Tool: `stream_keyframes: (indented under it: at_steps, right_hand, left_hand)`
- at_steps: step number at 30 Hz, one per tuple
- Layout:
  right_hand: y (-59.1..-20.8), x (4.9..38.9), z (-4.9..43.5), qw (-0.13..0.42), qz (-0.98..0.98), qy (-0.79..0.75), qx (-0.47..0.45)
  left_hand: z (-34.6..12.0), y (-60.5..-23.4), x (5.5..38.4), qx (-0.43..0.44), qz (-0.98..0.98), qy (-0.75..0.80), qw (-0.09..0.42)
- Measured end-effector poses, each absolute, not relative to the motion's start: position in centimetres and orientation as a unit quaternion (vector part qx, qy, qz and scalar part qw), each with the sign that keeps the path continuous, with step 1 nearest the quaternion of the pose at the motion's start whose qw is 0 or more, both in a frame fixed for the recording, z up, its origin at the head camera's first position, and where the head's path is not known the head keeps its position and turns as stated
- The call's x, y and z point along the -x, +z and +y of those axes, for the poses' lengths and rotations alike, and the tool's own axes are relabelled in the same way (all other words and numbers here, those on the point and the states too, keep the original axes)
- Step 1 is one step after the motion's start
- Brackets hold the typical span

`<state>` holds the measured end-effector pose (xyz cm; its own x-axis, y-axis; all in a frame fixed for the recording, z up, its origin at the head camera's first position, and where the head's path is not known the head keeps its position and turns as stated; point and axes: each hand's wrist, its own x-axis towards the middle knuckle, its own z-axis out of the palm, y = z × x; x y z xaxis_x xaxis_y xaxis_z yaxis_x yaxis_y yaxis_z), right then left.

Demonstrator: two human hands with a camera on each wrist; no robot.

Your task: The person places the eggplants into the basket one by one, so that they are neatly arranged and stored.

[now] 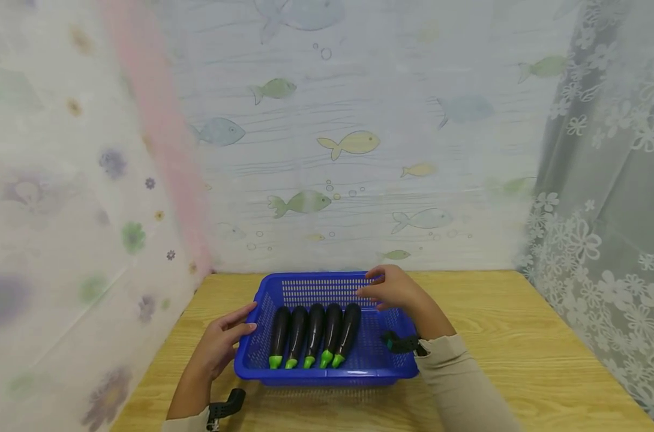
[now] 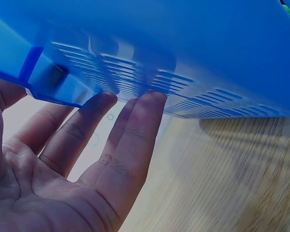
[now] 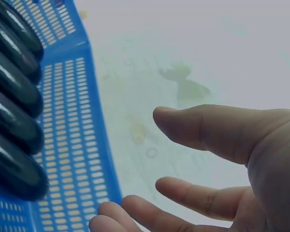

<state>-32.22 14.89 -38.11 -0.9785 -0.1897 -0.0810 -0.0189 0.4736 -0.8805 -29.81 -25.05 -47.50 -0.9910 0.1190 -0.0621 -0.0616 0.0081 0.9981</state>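
Observation:
A blue plastic basket with slotted walls stands on the wooden table. Several dark, glossy eggplants lie side by side in its left and middle part, green stem ends toward me. At the basket's left side, my left hand holds the rim, thumb on top. The left wrist view has that hand's fingers against the outer slotted wall. My right hand hovers over the back right of the basket with thumb and fingers apart, nothing between them. Whether its lower fingertips touch the rim, I cannot tell.
Wood-grain table extends on both sides of the basket. A fish-patterned curtain hangs behind it, a flowered sheet on the left and a white-flowered curtain on the right.

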Motion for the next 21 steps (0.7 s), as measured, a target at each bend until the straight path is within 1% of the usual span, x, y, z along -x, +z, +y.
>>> stream_keyframes:
  at_steps: [4,13,21]
  right_hand:
    - [-38.0,31.5,16.2,0.069,0.853,-0.512,0.072]
    - [-38.5,30.6,19.1,0.057,0.847,-0.525,0.059]
    - [-39.3,29.9,21.4,0.032,0.85,-0.525,0.041]
  left_hand:
    - [-25.1,-47.5,29.8,-0.024,0.712,0.699,0.062]
    - [-25.0,-47.5,29.7,-0.013,0.708,0.703,0.067]
    - [-24.9,-47.4,29.8,-0.017,0.711,0.7,0.066]
